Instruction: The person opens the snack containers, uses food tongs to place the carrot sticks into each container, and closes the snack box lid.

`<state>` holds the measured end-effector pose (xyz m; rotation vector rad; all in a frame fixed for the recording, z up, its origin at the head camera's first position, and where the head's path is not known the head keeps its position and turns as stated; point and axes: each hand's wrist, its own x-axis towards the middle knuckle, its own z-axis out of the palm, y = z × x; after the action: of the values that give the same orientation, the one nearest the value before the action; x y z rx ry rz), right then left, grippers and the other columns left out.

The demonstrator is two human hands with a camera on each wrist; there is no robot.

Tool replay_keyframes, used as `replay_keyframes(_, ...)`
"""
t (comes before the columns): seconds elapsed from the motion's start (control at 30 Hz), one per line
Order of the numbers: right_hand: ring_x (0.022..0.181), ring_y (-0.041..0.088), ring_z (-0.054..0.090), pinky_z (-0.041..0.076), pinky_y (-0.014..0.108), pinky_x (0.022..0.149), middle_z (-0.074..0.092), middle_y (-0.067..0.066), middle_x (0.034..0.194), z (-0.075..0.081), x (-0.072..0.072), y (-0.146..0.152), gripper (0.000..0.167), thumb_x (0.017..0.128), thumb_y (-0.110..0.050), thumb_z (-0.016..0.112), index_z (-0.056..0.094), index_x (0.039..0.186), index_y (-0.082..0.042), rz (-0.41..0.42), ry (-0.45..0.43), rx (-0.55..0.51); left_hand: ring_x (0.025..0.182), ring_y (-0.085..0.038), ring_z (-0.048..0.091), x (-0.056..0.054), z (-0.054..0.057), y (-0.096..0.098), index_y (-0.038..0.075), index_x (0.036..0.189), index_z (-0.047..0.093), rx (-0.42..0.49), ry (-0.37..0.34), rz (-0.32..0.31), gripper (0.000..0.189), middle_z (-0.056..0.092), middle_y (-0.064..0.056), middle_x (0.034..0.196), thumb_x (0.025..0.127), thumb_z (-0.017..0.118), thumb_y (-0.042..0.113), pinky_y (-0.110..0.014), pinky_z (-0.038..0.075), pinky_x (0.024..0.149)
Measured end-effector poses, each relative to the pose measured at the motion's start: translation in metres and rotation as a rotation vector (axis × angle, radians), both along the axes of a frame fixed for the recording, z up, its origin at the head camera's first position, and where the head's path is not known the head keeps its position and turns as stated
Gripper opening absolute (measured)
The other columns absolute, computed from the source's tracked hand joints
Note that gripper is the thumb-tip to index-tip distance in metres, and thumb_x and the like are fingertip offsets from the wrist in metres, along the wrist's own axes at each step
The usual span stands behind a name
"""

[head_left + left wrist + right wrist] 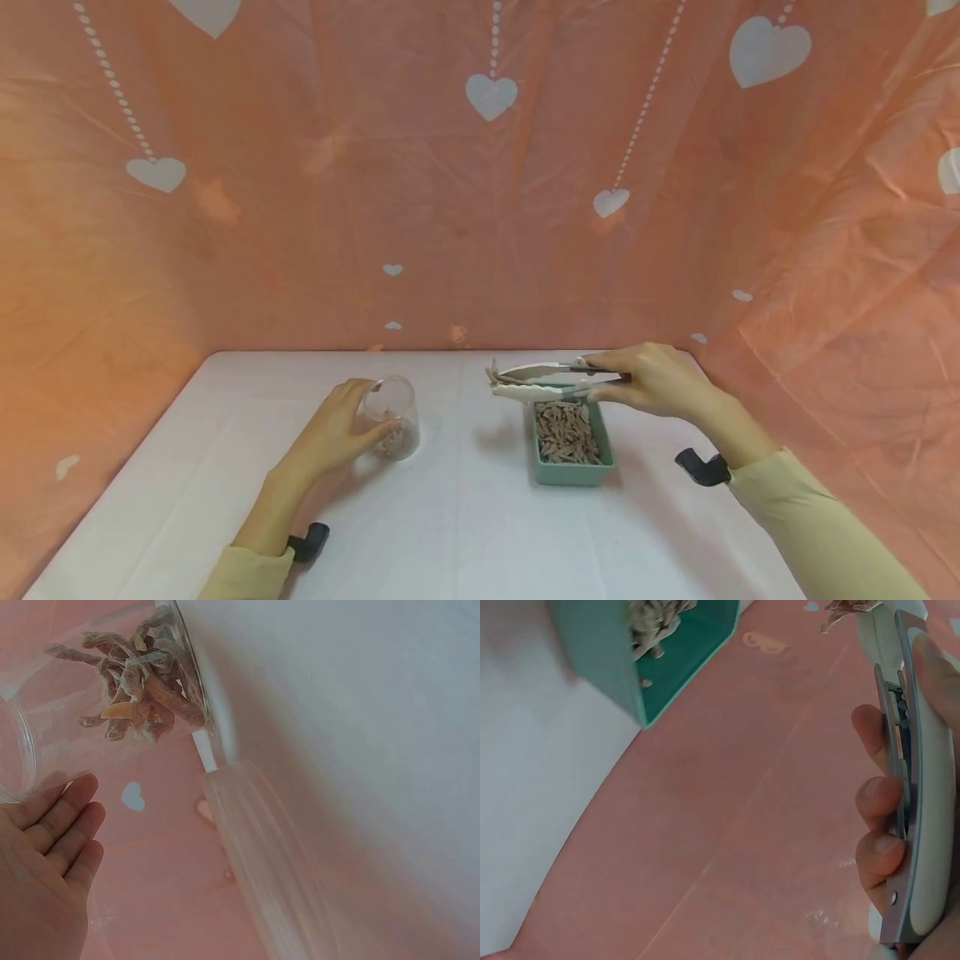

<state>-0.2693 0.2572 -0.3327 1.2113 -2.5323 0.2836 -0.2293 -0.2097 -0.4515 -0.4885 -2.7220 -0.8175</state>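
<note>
My left hand [337,433] holds a clear plastic jar [401,400] standing upright on the table, thumb along its near side. Several brown dried strips [142,690] lie at the jar's bottom in the left wrist view. My right hand [660,379] grips metal tongs with pale tips [536,368], fingers curled round the handles. Between the tong tips, a few brown strips [494,374] are pinched. These tips hang above the table, between the jar and a green box [573,476] filled with similar dried strips [567,433].
A white cloth [450,533] covers the table. Orange-pink sheeting [420,208] with white hearts stands behind it and along both sides. A black band [703,467] sits at the right wrist, another [309,543] at the left.
</note>
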Motion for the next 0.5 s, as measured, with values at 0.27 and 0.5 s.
replay_keyframes(0.27, 0.069, 0.005, 0.057, 0.045, 0.027, 0.059, 0.078, 0.001, 0.108, 0.003, -0.006, -0.028, 0.052, 0.084, -0.037, 0.086, 0.075, 0.128, -0.011, 0.033, -0.052, 0.001, 0.135, -0.043, 0.049, 0.001, 0.0, 0.0, -0.003, 0.142, 0.053, -0.003, 0.003, 0.0, 0.071, 0.055, -0.022, 0.143, 0.094, 0.077, 0.044, -0.062, 0.041, 0.113)
replay_keyframes(0.5, 0.068, 0.006, 0.061, 0.048, 0.028, 0.059, 0.078, 0.005, 0.113, 0.008, -0.011, -0.053, 0.055, 0.083, -0.036, 0.087, 0.074, 0.13, -0.011, 0.061, -0.075, -0.008, 0.135, -0.044, 0.049, 0.001, -0.001, 0.0, -0.004, 0.141, 0.054, 0.003, 0.013, -0.003, 0.071, 0.055, -0.024, 0.142, 0.092, 0.078, 0.042, -0.062, 0.04, 0.113)
